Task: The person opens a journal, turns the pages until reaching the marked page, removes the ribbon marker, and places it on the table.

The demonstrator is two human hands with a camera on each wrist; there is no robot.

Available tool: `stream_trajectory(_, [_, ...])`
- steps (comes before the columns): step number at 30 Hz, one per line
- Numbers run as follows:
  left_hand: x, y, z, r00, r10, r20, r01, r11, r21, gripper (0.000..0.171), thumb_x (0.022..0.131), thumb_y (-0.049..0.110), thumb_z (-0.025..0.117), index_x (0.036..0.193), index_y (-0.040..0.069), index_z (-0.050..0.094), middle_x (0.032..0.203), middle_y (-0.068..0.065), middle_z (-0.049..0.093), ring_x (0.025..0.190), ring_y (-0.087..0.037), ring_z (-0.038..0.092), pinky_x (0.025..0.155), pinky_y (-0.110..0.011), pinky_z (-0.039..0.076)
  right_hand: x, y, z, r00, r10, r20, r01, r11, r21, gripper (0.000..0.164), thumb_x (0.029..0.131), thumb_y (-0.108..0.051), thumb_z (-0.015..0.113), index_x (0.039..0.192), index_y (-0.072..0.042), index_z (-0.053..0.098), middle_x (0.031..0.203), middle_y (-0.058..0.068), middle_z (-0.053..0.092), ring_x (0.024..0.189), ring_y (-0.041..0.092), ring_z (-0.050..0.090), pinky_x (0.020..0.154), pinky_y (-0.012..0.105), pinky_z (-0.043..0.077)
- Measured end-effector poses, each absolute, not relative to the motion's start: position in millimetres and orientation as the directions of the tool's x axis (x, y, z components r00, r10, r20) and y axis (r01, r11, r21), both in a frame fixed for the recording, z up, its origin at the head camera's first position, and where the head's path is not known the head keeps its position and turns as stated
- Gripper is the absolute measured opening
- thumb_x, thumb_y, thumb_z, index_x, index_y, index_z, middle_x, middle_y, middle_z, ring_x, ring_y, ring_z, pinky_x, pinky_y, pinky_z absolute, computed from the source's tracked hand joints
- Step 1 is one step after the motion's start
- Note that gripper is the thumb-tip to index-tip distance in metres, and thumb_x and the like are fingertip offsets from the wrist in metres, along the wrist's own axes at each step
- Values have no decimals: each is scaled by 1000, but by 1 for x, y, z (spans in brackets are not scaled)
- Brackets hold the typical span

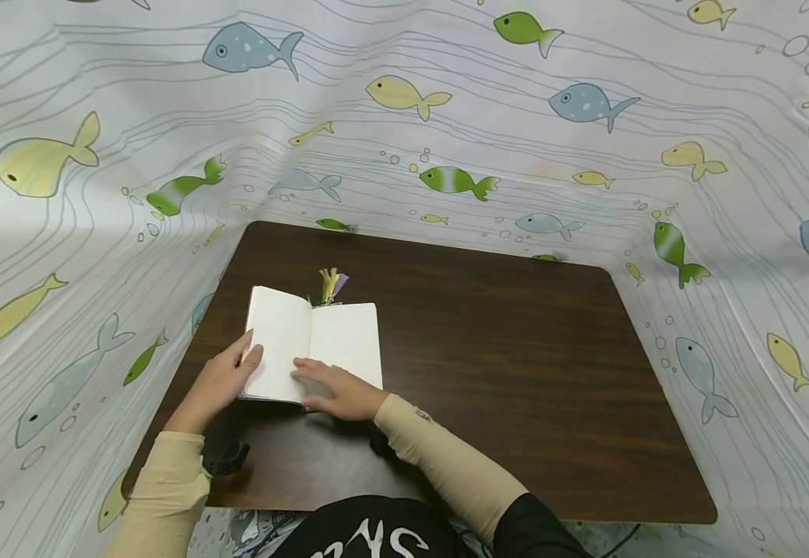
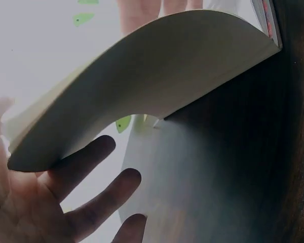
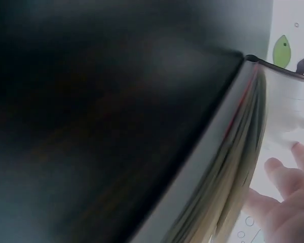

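Note:
A notebook [image 1: 345, 329] with blank white pages lies open on the left part of the table. My left hand [image 1: 216, 380] grips its left edge, thumb on the page side and fingers behind. In the left wrist view the gripped leaf [image 2: 167, 61] is lifted and bowed. Across the lower middle of the pages, near the fold, rests my right hand [image 1: 340, 390] with its fingers extended. The right wrist view shows the edges of the page block [image 3: 233, 167], with the right fingers [image 3: 286, 174] over the paper beyond.
Yellow and purple tassels [image 1: 332, 284] stick out from the notebook's top. The dark brown table [image 1: 509, 372] extends to the right. Fish-print sheeting [image 1: 404, 139] surrounds it at the back and sides. A black band [image 1: 228, 459] is on the left wrist.

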State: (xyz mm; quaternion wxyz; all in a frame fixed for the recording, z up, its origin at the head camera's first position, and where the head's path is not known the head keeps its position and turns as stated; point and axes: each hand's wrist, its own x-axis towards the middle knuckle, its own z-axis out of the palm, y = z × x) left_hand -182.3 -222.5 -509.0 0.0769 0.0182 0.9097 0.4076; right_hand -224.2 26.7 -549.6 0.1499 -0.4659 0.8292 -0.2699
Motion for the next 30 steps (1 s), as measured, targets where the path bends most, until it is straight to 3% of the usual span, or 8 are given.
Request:
stream_trajectory(5, [-183, -224, -513, -991, 92, -95, -2, 710, 704, 78, 100, 44, 48, 152, -4, 16, 145, -36, 34, 125, -51, 44, 93, -64, 41, -225, 27, -551, -502, -864, -33, -720, 438, -539, 56, 99, -39, 52, 149, -19, 38, 161, -8, 20, 145, 2, 18, 117, 40, 25])
stream_trajectory(9, [-183, -224, -515, -990, 80, -112, -21, 718, 696, 80, 99, 44, 49, 152, -3, 13, 147, -36, 29, 130, -54, 37, 99, -67, 35, -228, 29, -548, -511, -859, -28, -720, 445, -533, 54, 99, -35, 54, 148, -18, 39, 159, -6, 25, 145, 5, 22, 117, 38, 26])
stream_trajectory(15, [-183, -224, -514, -988, 82, -132, -36, 702, 711, 84, 98, 44, 51, 155, 4, 5, 153, -33, 21, 134, -54, 30, 102, -68, 31, -240, 50, -544, -582, -813, -15, -696, 508, -508, 56, 96, -32, 60, 146, -14, 42, 157, 4, 30, 147, 18, 23, 115, 50, 26])
stream_trajectory(21, [-182, -227, -514, -984, 114, -135, -20, 686, 728, 88, 99, 43, 50, 153, 20, -16, 159, -25, 3, 137, -55, 23, 102, -70, 28, -253, 86, -548, -701, -708, -85, -637, 676, -370, 75, 85, -41, 71, 147, -12, 40, 158, 8, 29, 147, 21, 21, 114, 52, 27])
stream_trajectory(26, [-181, -228, -516, -981, 132, -142, -3, 721, 693, 82, 100, 43, 48, 155, 20, -8, 158, -27, 9, 134, -57, 25, 101, -71, 27, -253, 104, -553, -751, -635, -180, -579, 765, -280, 97, 72, -50, 76, 151, -12, 34, 160, 7, 24, 147, 23, 22, 113, 53, 28])
stream_trajectory(30, [-182, -227, -517, -980, 140, -138, 9, 731, 683, 79, 100, 43, 47, 156, 20, -4, 157, -28, 13, 133, -57, 28, 101, -71, 28, -250, 108, -556, -760, -614, -214, -584, 789, -189, 98, 72, -54, 72, 151, -12, 33, 161, 6, 21, 148, 24, 20, 114, 56, 26])
